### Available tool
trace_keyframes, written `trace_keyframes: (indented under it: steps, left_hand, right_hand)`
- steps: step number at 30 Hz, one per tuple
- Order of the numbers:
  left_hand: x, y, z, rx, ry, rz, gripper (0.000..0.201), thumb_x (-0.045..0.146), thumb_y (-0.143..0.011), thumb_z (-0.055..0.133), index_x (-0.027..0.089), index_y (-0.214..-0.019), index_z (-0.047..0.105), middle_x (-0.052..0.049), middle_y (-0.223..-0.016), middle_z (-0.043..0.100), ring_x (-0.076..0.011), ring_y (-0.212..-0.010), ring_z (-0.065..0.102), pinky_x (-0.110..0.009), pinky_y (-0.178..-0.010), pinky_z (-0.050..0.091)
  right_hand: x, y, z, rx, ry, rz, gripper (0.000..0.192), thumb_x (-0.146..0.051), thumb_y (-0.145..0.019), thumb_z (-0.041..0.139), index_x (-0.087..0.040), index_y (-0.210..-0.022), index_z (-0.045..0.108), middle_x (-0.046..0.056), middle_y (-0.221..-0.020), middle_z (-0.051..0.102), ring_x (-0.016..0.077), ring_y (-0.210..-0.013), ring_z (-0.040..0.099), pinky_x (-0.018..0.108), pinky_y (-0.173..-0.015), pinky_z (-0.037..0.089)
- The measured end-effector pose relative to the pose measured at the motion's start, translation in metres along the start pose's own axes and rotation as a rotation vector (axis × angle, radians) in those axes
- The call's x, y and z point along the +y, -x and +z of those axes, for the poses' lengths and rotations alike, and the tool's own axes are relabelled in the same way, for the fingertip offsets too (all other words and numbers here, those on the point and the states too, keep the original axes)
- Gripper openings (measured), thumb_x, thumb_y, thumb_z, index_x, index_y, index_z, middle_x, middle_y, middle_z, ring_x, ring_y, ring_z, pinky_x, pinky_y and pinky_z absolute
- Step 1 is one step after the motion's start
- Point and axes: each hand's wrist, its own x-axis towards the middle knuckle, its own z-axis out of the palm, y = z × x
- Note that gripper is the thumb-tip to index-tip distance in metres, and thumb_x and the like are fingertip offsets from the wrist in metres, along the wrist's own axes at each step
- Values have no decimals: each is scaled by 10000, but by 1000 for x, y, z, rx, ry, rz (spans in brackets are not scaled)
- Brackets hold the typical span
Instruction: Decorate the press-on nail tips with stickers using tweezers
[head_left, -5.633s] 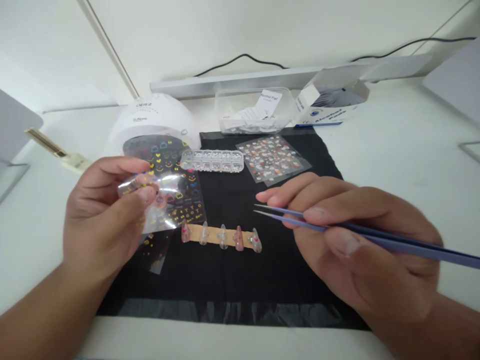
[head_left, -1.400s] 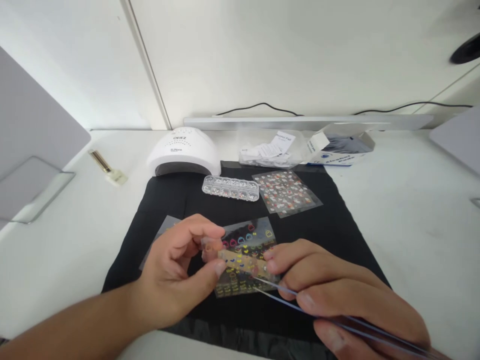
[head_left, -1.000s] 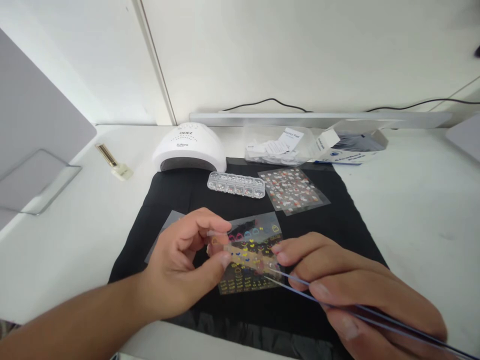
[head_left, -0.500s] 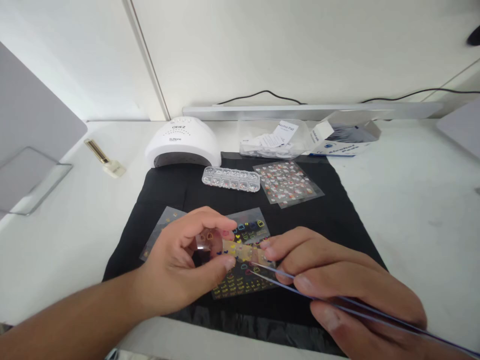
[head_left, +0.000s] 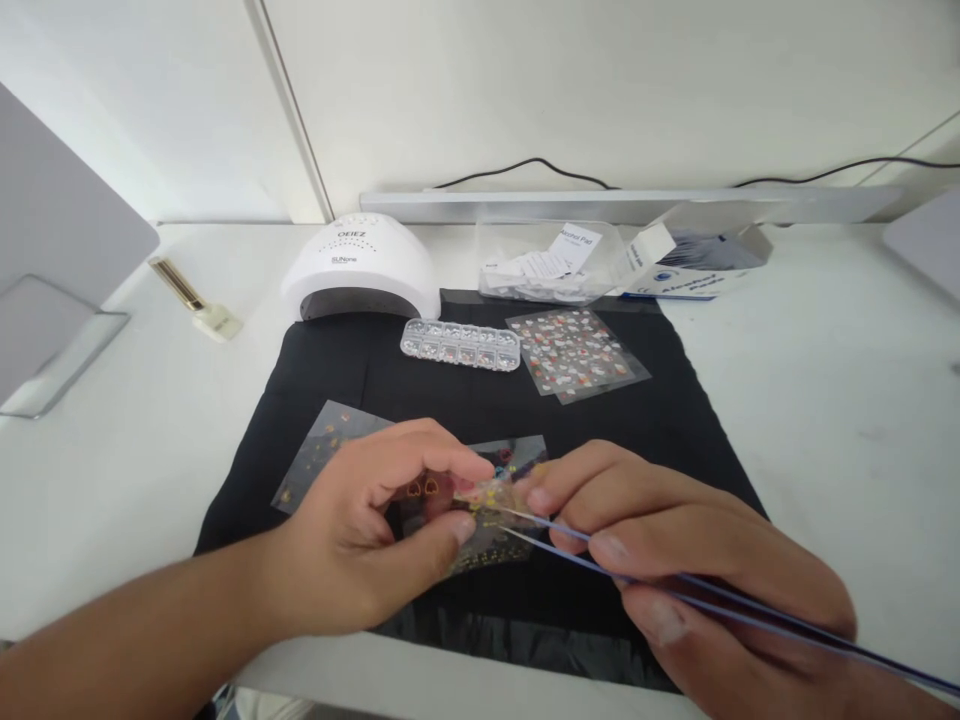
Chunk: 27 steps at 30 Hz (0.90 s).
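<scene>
Your left hand (head_left: 360,545) pinches a clear sticker film (head_left: 431,490) and your right hand (head_left: 697,570) grips blue tweezers (head_left: 600,560), tips touching the film between both hands. Past your hands on the black mat (head_left: 450,400): rhinestone box (head_left: 460,345), sticker sheet (head_left: 576,352), white nail lamp (head_left: 360,268).

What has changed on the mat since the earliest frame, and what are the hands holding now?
The left hand let go of the clear sticker sheet, now lying on the black mat, and took hold of the nail strip, lifted off the mat. The right hand came in beside it, keeping the tweezers at the strip. The nail lamp, rhinestone case and second sticker sheet stayed put.
</scene>
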Motion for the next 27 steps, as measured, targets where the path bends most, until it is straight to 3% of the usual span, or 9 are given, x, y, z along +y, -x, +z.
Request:
trace_keyframes:
  steps: [4, 8, 13, 19, 27]
  left_hand:
    - [0, 2, -1, -48, -69, 37, 257, 37, -839, 716, 183, -1050, 740, -38, -845, 707, -128, -676, 647, -220, -641, 556]
    - [-1, 5, 1, -8, -44, 1, 304, 26, -840, 696, 203, -1087, 706, -19, -861, 694, -120, -683, 651, -211, -643, 554]
    - [1, 6, 3, 20, -75, 12, 244, 30, -844, 688, 216, -1001, 689, 11, -834, 668, -100, -706, 647, -185, -660, 540]
    - [2, 9, 3, 69, -203, -15, 239, 61, -863, 715, 237, -1024, 718, 25, -870, 732, -95, -749, 679, -188, -702, 551]
    - [1, 9, 3, 31, -281, 49, 237, 43, -883, 703, 238, -1018, 717, 26, -862, 755, -105, -755, 701, -206, -700, 573]
  right_hand:
    - [-1, 0, 2, 5, 3, -9, 446, 13, -756, 621, -190, -1141, 715, 85, -905, 734, 247, -914, 740, 424, -834, 671]
    - [-2, 1, 3, -19, 31, 0, 436, 31, -771, 597, -189, -1132, 700, 83, -879, 718, 239, -883, 724, 423, -795, 671]
    - [-6, 5, 3, 0, 51, 3, 446, 71, -754, 565, -164, -1114, 683, 88, -908, 698, 224, -906, 715, 409, -825, 663]
    - [-10, 5, 4, -22, 92, 75, 465, 68, -770, 567, -208, -1130, 670, 84, -904, 680, 229, -861, 706, 408, -764, 669]
    - [-13, 6, 2, -47, 113, 124, 398, 15, -851, 580, -227, -1157, 656, 102, -898, 677, 245, -820, 693, 413, -715, 667]
